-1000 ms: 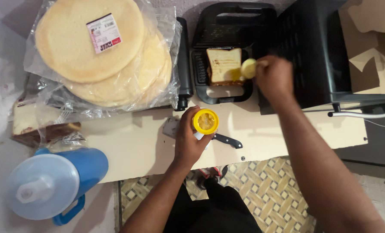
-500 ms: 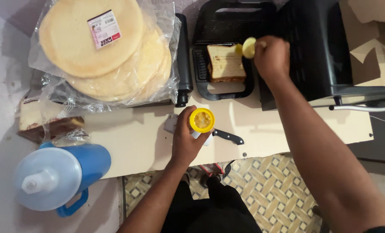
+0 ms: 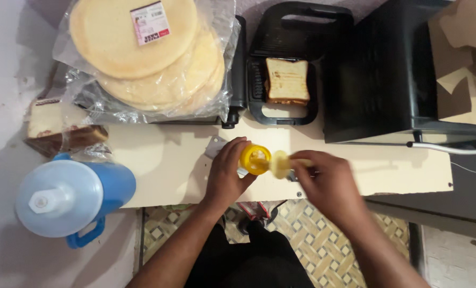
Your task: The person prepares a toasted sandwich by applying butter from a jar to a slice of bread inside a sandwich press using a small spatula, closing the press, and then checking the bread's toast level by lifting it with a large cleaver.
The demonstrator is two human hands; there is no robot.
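A blue jug (image 3: 70, 200) is overhanging the pale countertop (image 3: 158, 160) at eight o'clock. At centre, near the front edge, the left hand (image 3: 227, 173) is gripping a yellow tub (image 3: 255, 159); bare counter is lying open beside it. The right hand (image 3: 328, 181) is pinching a blurred, butter-coloured spreader (image 3: 280, 163) touching the tub.

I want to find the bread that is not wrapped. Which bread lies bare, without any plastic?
The toasted slice in the open black sandwich maker. The round flatbreads and the sliced loaf to the left are both in clear plastic.
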